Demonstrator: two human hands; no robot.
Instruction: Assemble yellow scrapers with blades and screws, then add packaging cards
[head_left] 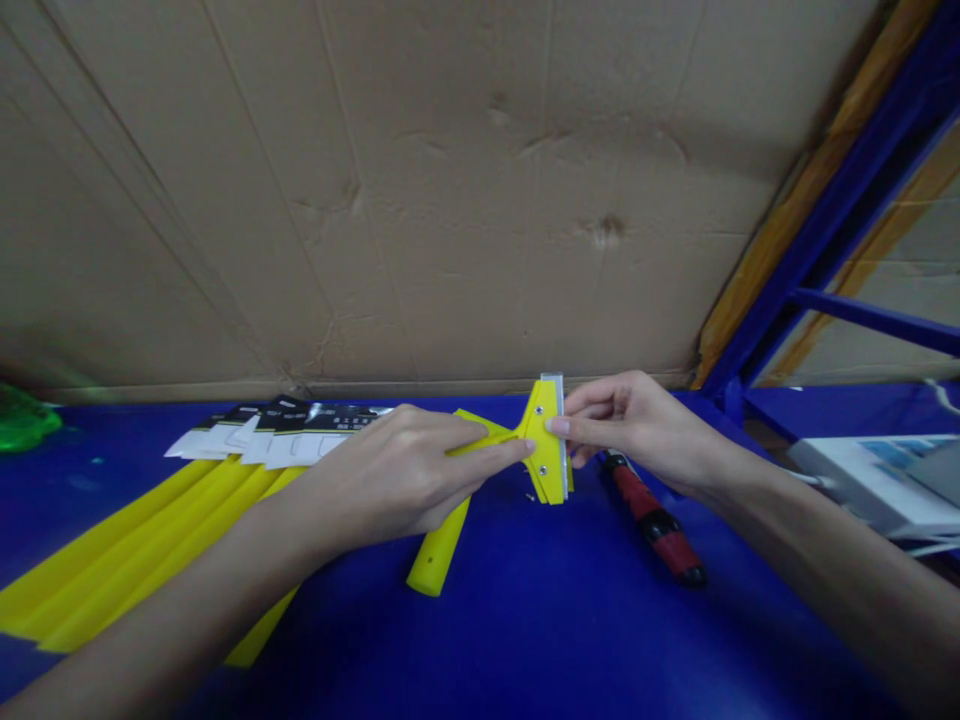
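At far left, a crumpled green translucent plastic item (26,418) lies near a fanned row of long yellow strips (142,535), topped by black-and-white printed packets (289,435). The left forearm crosses over these; a low sweep of it could knock the row askew. The left hand (424,465) grasps the neck of a yellow plastic scraper with a flared head (547,450), held mid-worktop (600,650), forefinger extended along it. A yellow tubular end (435,562) juts below; whether it belongs to the scraper is hidden. A tiny metallic bit, perhaps a screw (530,497), lies beneath the head and could be brushed away and lost. The right hand (626,425) pinches the head's edge beside a pale strip (553,377); if that is a blade, a slipping thumb could be cut. Just beyond, the red-and-black screwdriver (656,525) might roll if bumped by the wrist.
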